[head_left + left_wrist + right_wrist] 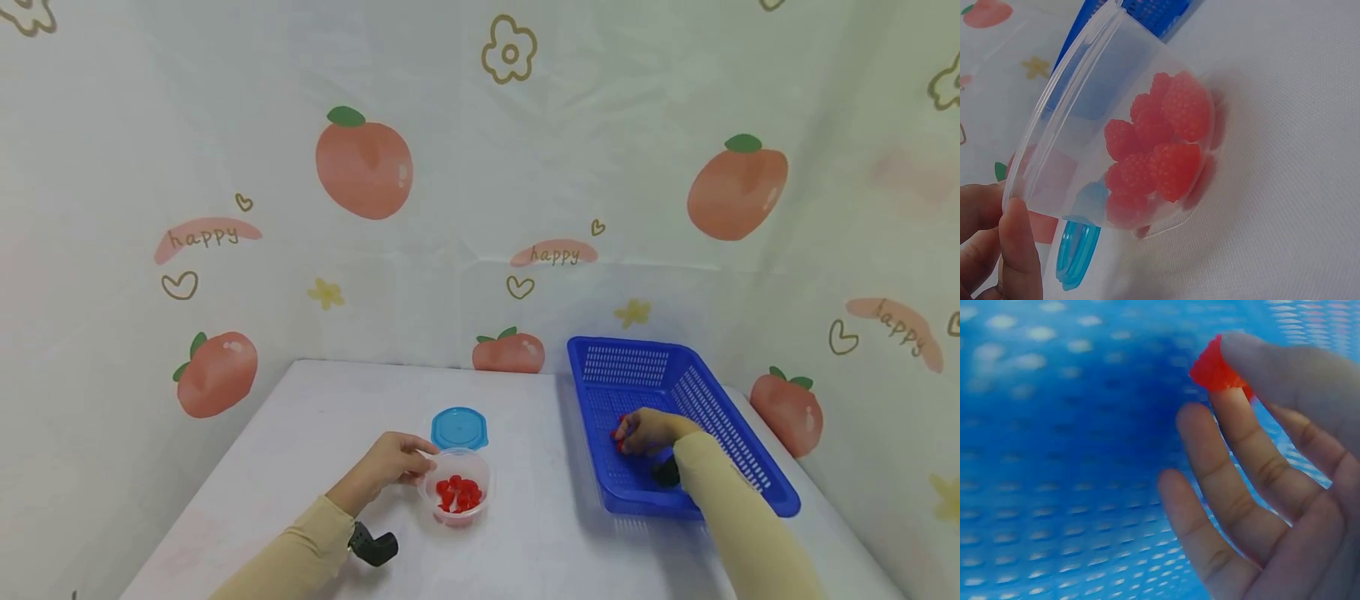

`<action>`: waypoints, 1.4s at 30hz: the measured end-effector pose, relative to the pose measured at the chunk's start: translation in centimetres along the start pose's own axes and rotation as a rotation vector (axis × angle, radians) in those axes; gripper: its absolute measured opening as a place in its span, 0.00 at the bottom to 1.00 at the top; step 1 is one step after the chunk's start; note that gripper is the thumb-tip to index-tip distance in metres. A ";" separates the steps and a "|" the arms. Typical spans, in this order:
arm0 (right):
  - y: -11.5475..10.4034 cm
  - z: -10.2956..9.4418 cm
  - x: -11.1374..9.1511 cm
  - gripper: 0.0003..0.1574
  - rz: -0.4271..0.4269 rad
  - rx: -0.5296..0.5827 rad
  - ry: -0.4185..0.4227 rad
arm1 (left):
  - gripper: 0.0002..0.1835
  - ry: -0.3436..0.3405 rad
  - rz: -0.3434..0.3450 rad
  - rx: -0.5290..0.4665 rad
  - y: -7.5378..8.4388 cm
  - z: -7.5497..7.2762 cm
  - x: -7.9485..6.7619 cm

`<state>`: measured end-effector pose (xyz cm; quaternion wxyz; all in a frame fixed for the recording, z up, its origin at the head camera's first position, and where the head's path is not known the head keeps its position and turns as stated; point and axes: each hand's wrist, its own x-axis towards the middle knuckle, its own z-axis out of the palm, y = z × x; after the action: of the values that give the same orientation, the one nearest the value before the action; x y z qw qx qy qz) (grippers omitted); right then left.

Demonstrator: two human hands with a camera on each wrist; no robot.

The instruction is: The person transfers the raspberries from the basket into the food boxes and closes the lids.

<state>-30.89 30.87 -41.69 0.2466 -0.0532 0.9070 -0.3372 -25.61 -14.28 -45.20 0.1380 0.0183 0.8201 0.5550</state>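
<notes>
My left hand (pixel 386 467) grips the rim of a clear round plastic tub (pixel 459 461), with the thumb and fingers at its left side. Several red raspberries (pixel 1175 169) lie in the bottom of the tub, which stands on the table. Over on the right, my right hand (pixel 651 432) reaches down inside a blue perforated basket (pixel 626 367). Between its thumb and fingertip it pinches one raspberry (pixel 1213 367), while the other fingers extend loosely below. Small red pieces (pixel 622 417) show beside this hand within the basket.
A light-blue lid (pixel 459 428) lies on the white table (pixel 532 533) just behind the tub. The basket stands along the table's right side, its walls rising around my right hand. A fruit-patterned cloth (pixel 450 275) hangs behind the table.
</notes>
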 end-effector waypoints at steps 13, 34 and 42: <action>-2.1 -2.2 -1.6 0.27 -0.249 0.196 0.232 | 0.15 0.006 -0.016 -0.006 0.0 0.1 0.1; -9.2 0.9 -3.4 0.23 -0.528 0.379 0.404 | 0.15 0.013 -0.013 0.001 0.1 0.1 0.1; -11.5 4.6 -3.5 0.19 -0.601 0.467 0.295 | 0.15 0.006 -0.006 -0.001 0.1 0.1 0.1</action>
<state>-26.40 20.31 -35.94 0.0100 -0.2096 0.7756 -0.5953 -25.71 -14.17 -45.20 0.1374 0.0140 0.8204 0.5548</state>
